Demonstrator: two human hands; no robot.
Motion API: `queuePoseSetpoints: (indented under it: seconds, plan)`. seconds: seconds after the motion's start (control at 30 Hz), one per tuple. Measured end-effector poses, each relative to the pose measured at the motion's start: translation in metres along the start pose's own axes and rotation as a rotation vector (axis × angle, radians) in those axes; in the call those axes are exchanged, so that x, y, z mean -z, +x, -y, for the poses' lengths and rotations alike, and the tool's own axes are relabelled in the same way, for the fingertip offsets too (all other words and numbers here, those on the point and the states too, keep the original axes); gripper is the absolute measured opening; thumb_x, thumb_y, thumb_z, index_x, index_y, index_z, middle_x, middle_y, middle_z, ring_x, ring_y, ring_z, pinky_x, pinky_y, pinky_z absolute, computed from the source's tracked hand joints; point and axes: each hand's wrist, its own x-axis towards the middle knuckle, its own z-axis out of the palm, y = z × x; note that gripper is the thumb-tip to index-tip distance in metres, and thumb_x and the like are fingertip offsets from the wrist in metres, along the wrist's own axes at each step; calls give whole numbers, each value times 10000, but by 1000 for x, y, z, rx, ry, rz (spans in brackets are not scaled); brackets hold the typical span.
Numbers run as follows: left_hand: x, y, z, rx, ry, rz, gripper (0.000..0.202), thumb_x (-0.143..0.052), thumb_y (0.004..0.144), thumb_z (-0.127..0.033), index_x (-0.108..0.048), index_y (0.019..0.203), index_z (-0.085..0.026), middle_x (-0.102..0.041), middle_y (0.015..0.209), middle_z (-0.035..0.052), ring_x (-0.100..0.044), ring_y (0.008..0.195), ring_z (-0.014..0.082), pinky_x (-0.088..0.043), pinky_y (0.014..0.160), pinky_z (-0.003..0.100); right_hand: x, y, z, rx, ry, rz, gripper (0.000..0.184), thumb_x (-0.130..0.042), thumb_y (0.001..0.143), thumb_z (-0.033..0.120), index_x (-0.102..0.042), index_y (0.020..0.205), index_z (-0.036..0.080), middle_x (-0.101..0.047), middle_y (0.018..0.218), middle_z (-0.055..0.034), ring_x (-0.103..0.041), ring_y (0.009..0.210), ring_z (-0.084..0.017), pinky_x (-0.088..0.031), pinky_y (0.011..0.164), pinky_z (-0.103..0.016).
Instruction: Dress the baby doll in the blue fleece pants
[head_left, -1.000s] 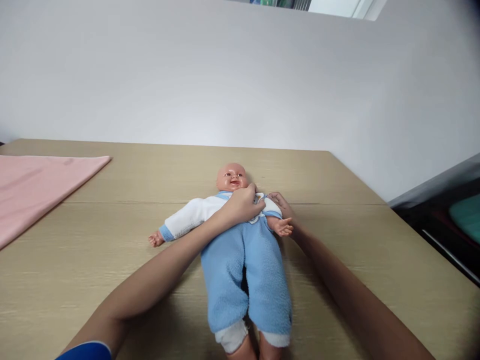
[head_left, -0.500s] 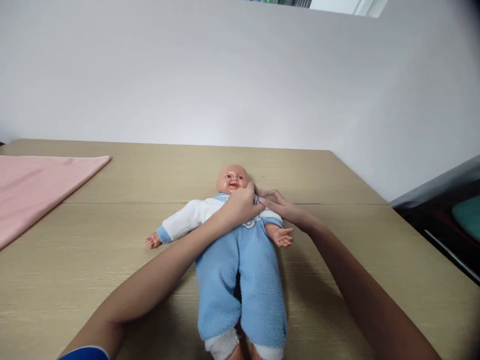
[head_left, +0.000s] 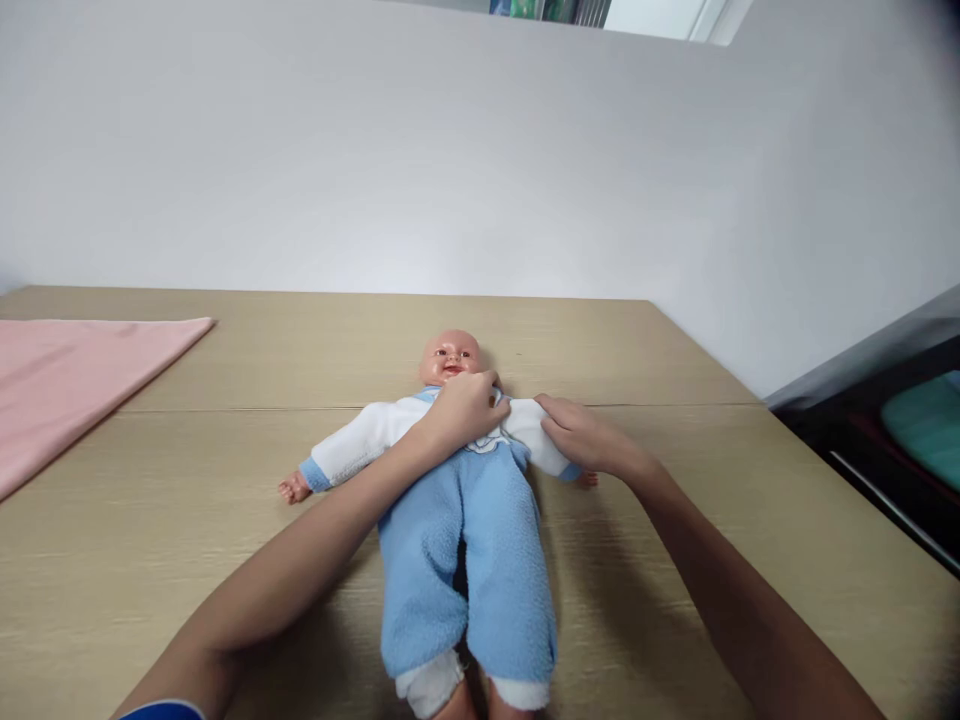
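Note:
A baby doll (head_left: 452,355) lies on its back, dressed in a blue and white fleece outfit (head_left: 480,540), its feet toward me. My left hand (head_left: 466,408) is closed on the outfit's fabric at the upper chest, just below the doll's chin. To its right, my right hand (head_left: 574,430) pinches the white sleeve (head_left: 532,428) on that side between thumb and fingers. The sleeve covers most of that arm, and only a bit of the doll's hand (head_left: 589,479) shows past the blue cuff. The doll's other arm stretches out to the left.
A pink cloth (head_left: 90,385) lies flat on the left of the wooden table (head_left: 247,560). The wall (head_left: 375,150) stands behind the table. Beyond the right edge is a dark-framed object with a teal item (head_left: 926,425) on it.
My right hand has moved out along the sleeve, which now reaches down to the doll's hand instead of being bunched at the upper arm. My left hand stays on the chest fabric.

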Motion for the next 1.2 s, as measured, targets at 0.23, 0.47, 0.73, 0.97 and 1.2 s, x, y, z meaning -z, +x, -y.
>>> queuePoseSetpoints:
  seconds: [0.23, 0.47, 0.73, 0.97, 1.2]
  plan:
    - [-1, -1, -2, 10, 64, 16, 240, -626, 1042, -295, -747, 1176, -137, -850, 1090, 156, -804, 1062, 329, -550, 827, 371, -16, 12, -5, -78, 151, 60, 398, -526, 1047, 595, -663, 1106, 226, -796, 1161, -111, -733, 1065, -307, -543, 890, -376]
    - [1, -3, -8, 53, 133, -2, 253, -546, 1029, -196, -656, 1230, -88, -828, 1061, 205, -802, 985, 354, -545, 776, 396, 20, -5, 5, -86, 91, 201, 369, -712, 942, 578, -715, 1120, 255, -818, 1123, -102, -741, 974, -329, -530, 789, -392]
    - [2, -1, -7, 20, 98, -31, 191, -532, 1026, -175, -622, 1191, -143, -826, 1014, 163, -794, 947, 316, -495, 744, 361, 33, -10, -5, -33, 355, 228, 434, -797, 913, 625, -766, 1137, 254, -786, 1103, -86, -680, 973, -276, -511, 815, -366]
    - [-3, 1, -6, -35, -52, -81, 58, -595, 1035, -230, -613, 1070, -187, -802, 917, 101, -774, 885, 278, -464, 730, 344, -8, 17, -44, -44, 851, 293, 471, -714, 945, 656, -700, 1165, 239, -742, 1047, -32, -667, 899, -203, -538, 757, -302]
    - [-1, 1, -5, -45, -125, -87, 72, -639, 1029, -267, -619, 1021, -198, -808, 978, 107, -766, 965, 282, -497, 801, 359, -33, 25, -41, -61, 874, 156, 476, -590, 901, 693, -707, 982, 238, -765, 874, -62, -700, 756, -256, -596, 718, -395]
